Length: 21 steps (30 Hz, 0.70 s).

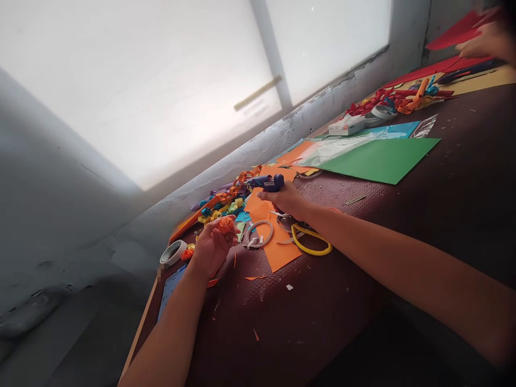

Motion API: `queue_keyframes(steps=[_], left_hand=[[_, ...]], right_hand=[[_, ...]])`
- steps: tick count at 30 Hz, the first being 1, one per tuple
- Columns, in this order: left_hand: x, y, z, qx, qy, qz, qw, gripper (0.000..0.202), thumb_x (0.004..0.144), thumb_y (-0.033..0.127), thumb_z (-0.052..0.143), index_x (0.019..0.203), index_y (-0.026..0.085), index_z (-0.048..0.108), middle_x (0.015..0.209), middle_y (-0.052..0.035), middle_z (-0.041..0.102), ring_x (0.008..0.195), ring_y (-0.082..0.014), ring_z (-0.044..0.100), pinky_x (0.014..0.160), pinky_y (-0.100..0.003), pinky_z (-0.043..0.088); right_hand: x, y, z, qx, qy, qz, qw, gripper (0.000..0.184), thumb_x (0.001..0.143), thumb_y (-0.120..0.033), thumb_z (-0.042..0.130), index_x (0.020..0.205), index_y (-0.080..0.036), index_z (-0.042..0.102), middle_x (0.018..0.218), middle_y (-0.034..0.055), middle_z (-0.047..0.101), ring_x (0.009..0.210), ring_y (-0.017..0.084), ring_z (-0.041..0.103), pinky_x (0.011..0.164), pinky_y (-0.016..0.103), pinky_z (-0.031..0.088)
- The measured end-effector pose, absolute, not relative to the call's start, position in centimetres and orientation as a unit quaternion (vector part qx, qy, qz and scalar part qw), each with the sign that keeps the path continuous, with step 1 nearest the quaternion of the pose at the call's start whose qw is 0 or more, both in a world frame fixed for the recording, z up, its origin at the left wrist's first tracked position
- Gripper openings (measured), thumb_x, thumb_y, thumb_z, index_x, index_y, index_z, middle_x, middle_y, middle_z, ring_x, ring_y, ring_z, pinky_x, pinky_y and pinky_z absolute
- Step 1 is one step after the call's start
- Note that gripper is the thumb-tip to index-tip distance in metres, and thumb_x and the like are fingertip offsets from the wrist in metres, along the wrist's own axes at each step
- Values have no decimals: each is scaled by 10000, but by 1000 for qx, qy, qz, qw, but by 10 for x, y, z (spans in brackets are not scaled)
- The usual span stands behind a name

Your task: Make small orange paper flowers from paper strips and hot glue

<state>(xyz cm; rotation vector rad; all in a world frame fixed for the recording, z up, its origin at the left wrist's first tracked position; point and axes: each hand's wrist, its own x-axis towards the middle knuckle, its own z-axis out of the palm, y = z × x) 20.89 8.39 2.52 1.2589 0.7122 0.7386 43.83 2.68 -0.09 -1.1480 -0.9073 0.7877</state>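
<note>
In my left hand (212,248) is a small orange paper flower (226,224), held up between the fingers with the palm turned upward. My right hand (291,200) is wrapped round a dark blue hot glue gun (266,183), whose nozzle points left toward the pile of paper pieces. Beneath both hands lies an orange paper sheet (278,252). A white ring of tape (259,235) rests on it. Yellow-handled scissors (312,244) lie just below my right wrist, their blades partly hidden.
Coloured paper flowers and strips (226,201) heap along the wall side. A tape roll (173,252) and a phone (171,290) lie by the left edge. Green sheets (379,161) and a tissue box (346,126) are farther right. Another person's hand (486,43) holds red paper (453,32).
</note>
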Motion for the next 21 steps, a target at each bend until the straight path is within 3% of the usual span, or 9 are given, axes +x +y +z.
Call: queue_keyframes(steps=[6,11,15,21], left_hand=[[210,85,27,562,343,327,678,292,895,289,481,938,104,703,639,-97,711,482,-159,612,495,-241,492],[211,84,25,555,354,347,668,193,868,274,574,867,127,698,711,-92,730,550,-149,636,557,-245,535],[214,80,25,549,347,374,662,179,824,254,652,932,124,712,776,-56,713,624,-124,628,593,-222,543],[217,80,32,540,371,402,639,187,716,217,719,896,166,712,751,15,667,615,-119,579,522,-214,526]], right_hand=[[437,26,3,-507,-402,363,670,183,752,-282,763,727,-152,636,478,-65,485,424,81,429,436,219,339],[438,29,0,-504,-410,366,666,209,735,-310,769,714,-153,632,471,-71,472,414,77,418,423,213,335],[438,32,-4,-496,-417,366,668,242,731,-338,768,698,-156,611,469,-75,464,413,71,414,420,206,335],[438,30,4,-513,-412,366,658,234,730,-343,785,754,-155,647,488,-70,480,423,79,440,430,205,376]])
